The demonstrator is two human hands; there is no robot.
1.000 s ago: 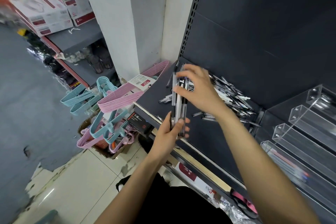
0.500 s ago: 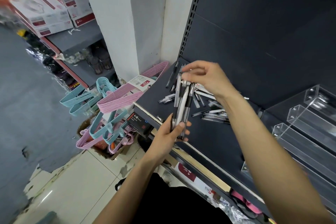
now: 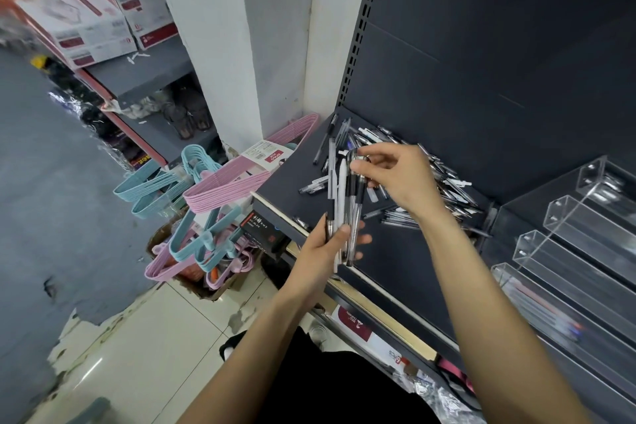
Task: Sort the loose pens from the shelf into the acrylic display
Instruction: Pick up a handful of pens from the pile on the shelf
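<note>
The left hand (image 3: 323, 244) grips a bundle of pens (image 3: 344, 203) upright; the right hand (image 3: 395, 175) pinches their tops. Many pens lie heaped on the shelf (image 3: 406, 251). The display (image 3: 564, 251) beside it looks mostly unfilled, so sorting seems early.

Pens in left hand (image 3: 321, 248): four (image 3: 344, 196). Acrylic display (image 3: 564, 251): four channels visible. Loose pens on shelf (image 3: 444, 182): too many to count.
</note>
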